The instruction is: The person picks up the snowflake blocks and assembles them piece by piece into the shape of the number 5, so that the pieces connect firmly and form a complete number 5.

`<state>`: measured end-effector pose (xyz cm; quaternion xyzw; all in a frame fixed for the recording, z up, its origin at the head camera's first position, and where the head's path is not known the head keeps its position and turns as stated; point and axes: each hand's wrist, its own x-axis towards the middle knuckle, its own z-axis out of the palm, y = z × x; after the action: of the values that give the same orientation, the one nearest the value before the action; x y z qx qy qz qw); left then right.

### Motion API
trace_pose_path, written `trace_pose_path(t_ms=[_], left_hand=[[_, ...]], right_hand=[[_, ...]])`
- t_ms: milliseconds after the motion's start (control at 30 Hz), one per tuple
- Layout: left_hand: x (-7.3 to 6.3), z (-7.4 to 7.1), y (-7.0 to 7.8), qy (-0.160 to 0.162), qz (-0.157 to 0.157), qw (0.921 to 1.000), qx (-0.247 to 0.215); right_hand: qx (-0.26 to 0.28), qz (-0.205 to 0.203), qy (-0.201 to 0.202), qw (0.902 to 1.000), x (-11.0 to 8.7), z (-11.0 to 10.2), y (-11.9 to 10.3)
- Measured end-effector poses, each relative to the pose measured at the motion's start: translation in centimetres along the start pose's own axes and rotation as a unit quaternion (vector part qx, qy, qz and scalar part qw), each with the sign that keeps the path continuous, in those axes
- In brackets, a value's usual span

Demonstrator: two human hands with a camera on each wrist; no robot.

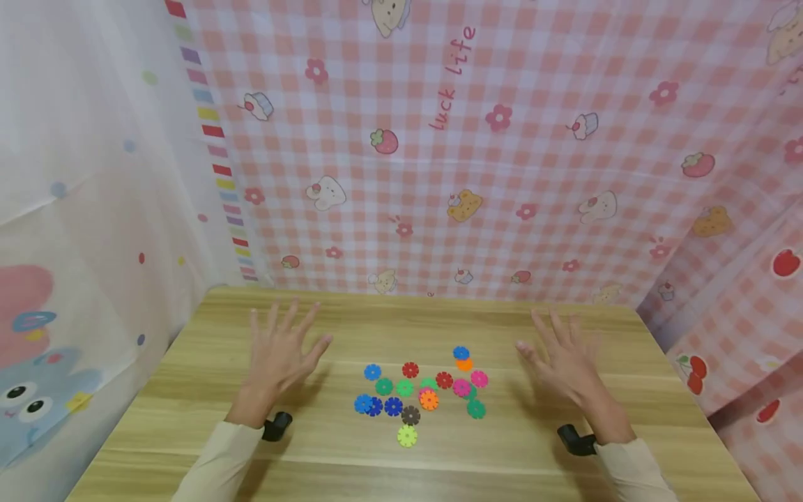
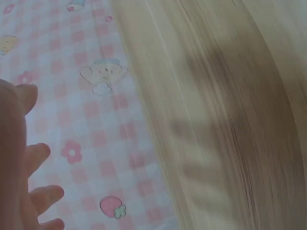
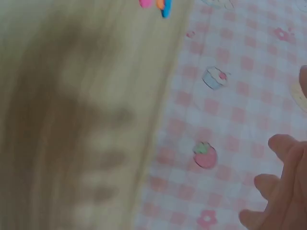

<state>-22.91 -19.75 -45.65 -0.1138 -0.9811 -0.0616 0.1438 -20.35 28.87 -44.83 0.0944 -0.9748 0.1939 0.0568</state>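
Note:
Both hands hover above a wooden table with fingers spread, holding nothing. The left hand (image 1: pixel 280 355) is left of a loose group of colourful notched plastic discs, and the right hand (image 1: pixel 564 362) is to their right. Among the discs are a yellow-green one (image 1: pixel 407 436) nearest the front, a brown one (image 1: pixel 410 415), an orange one (image 1: pixel 429 399) and a blue one (image 1: pixel 461 353) at the back. Some discs overlap. The left wrist view catches spread left fingers (image 2: pixel 45 197); in the right wrist view, right fingertips (image 3: pixel 266 184) show at the edge.
The light wooden table (image 1: pixel 339 474) reaches back to a pink checked curtain (image 1: pixel 426 167) printed with cartoons. A white printed curtain (image 1: pixel 94 174) hangs at the left, and more printed cloth at the right. Each wrist wears a black device, one on the left (image 1: pixel 277 426), one on the right (image 1: pixel 576 440).

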Motion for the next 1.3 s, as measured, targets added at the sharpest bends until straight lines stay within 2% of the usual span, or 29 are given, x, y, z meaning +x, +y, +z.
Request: trace_pose_path(t_ms=[133, 233, 300, 400, 533, 667, 767, 833, 933, 1033, 1167, 1300], left_hand=[[0.3, 0.4, 0.7, 0.012, 0.017, 0.9987, -0.045], [0.3, 0.8, 1.2, -0.002, 0.028, 0.9934, -0.111], [0.3, 1.1, 1.5, -0.025, 0.029, 0.9861, -0.162], [0.5, 1.6, 1.9, -0.076, 0.029, 0.9668, -0.242], [0.8, 2.4, 2.4, -0.135, 0.018, 0.9328, -0.334], [1.0, 3.4, 2.9, -0.175, -0.002, 0.8952, -0.410], [1.1, 4.1, 3.3, -0.196, -0.016, 0.8750, -0.442], [1.1, 4.6, 3.4, -0.203, -0.025, 0.8701, -0.448], [1.2, 5.1, 3.5, -0.208, -0.032, 0.8688, -0.448], [1.2, 5.5, 3.4, -0.210, -0.036, 0.8680, -0.449], [1.3, 5.9, 3.3, -0.217, -0.028, 0.8632, -0.455], [1.3, 6.4, 3.5, -0.232, -0.014, 0.8588, -0.457]], right_hand=[[0.061, -0.014, -0.018, 0.9979, 0.6, 1.4, 0.1], [0.107, -0.021, -0.032, 0.9936, 1.0, 2.4, 0.1], [0.137, -0.016, -0.048, 0.9892, 1.2, 2.8, 0.0], [0.171, -0.002, -0.066, 0.9830, 1.7, 3.5, -0.3], [0.209, 0.008, -0.082, 0.9744, 2.2, 4.4, -0.6], [0.239, 0.016, -0.099, 0.9659, 2.4, 5.2, -0.8], [0.256, 0.016, -0.099, 0.9615, 2.5, 5.8, -0.8], [0.266, 0.007, -0.094, 0.9594, 2.5, 6.4, -0.7], [0.278, -0.021, -0.089, 0.9563, 2.5, 7.1, -0.5], [0.292, -0.029, -0.094, 0.9514, 2.4, 7.7, -0.5], [0.298, -0.010, -0.116, 0.9475, 2.3, 8.0, -0.6], [0.288, 0.012, -0.127, 0.9490, 2.0, 8.0, -0.7]])
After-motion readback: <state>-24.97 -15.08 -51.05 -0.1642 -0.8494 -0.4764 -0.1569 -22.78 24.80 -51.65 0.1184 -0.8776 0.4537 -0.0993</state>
